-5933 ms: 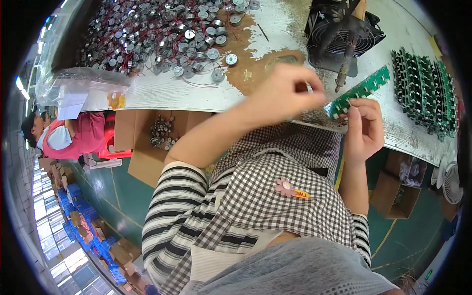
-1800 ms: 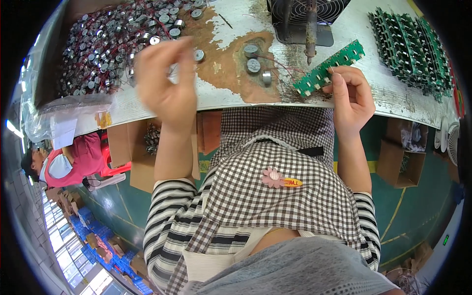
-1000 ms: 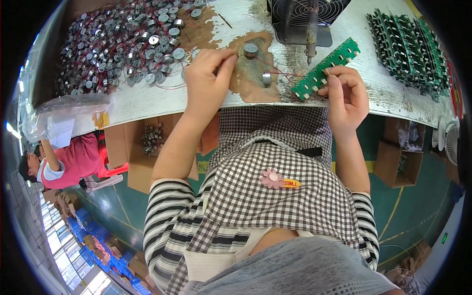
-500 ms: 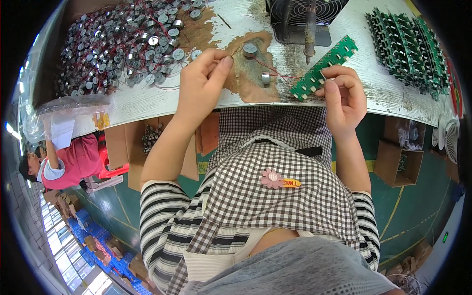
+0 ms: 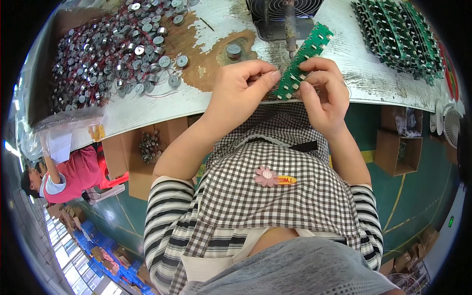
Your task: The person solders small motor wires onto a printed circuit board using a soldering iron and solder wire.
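Note:
A long green circuit board strip (image 5: 306, 58) is held at its lower end by my right hand (image 5: 322, 93) at the worn white table's (image 5: 162, 105) near edge. My left hand (image 5: 239, 92) pinches something small against the strip's lower end; the part between its fingertips is hidden. A single round metal part with wires (image 5: 233, 50) lies on the table just above my left hand. A big heap of the same round metal parts with red and black wires (image 5: 108, 49) covers the table's left side.
A black fan (image 5: 285, 12) stands at the table's far edge. Stacked green circuit boards (image 5: 398, 34) lie at the right. Open cardboard boxes (image 5: 393, 147) sit on the green floor below. Another person in a red top (image 5: 69, 174) sits at the lower left.
My left hand reached into the heap of round parts, then came back right to the green strip. The strip now sits lower, held by both hands at the table edge.

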A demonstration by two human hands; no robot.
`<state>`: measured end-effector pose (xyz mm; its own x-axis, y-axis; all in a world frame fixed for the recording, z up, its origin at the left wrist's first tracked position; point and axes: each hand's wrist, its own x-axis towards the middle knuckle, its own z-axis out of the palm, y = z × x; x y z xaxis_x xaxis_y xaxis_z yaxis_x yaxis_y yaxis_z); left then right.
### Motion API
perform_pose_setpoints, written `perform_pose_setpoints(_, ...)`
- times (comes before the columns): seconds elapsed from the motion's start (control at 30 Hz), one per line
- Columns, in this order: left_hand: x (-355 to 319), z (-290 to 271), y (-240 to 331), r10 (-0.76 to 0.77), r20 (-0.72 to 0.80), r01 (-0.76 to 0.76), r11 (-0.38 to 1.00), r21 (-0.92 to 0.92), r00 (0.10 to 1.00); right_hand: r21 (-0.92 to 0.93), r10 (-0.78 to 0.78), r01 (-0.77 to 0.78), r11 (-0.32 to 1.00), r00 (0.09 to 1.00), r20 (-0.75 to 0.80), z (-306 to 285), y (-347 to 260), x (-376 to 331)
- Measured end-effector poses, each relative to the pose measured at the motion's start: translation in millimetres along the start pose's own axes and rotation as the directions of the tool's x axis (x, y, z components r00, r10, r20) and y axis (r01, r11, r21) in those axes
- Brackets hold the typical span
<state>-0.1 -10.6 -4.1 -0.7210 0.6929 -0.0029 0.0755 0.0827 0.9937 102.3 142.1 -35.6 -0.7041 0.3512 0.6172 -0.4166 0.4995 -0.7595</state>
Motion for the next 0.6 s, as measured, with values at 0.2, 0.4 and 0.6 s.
perform_pose_setpoints(0.2, 15, -3, -7, 0.204, 0.010, -0.202, 0.966, 0.162, 0.979, -0.011, -0.022, 0.022, 1.000, 1.000, -0.012, -2, -2, 5)
perform_pose_setpoints(0.4, 17, 6, 2, -0.023, 0.001, 0.023, 0.995, -0.096, 1.000, -0.075, -0.096, 0.095, 0.993, 0.995, 0.003, -5, -2, 14)
perform_pose_setpoints(0.6, 18, 9, 3, -0.027, -0.020, 0.024, 0.992, -0.123, 0.999, -0.078, -0.086, 0.085, 0.993, 0.996, 0.003, -4, -1, 13)
